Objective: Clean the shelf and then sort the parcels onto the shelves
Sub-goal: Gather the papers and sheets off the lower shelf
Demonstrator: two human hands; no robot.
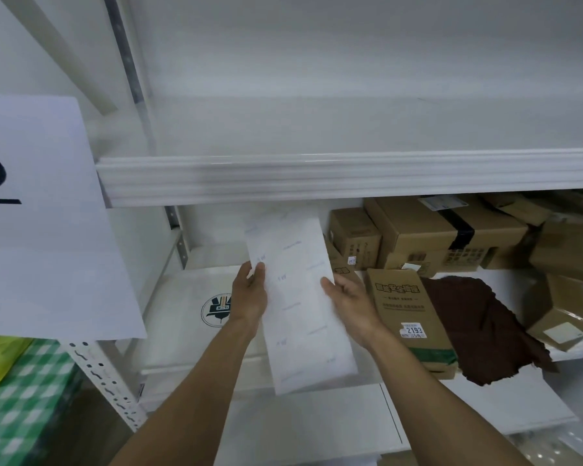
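1. White parcel (300, 297): long, flat, smooth mailer with faint blue print. It is tilted, its far end under the upper shelf board (317, 176) and its near end past the lower shelf's (512, 280) front edge.
2. Your left hand (249, 292) pinches its left edge, thumb on top. Your right hand (347, 299) grips the right edge. Both arms reach forward.
3. On the lower shelf, a flat white packet (182, 314) with a round logo lies at the left end. Matte cardboard boxes (445, 233) are stacked at the back right, with a crumpled, ragged brown cloth (478, 324) near the front edge.
4. At left, a paper sign (41, 213) reads "2", with a green checked cloth (14, 398) below it.
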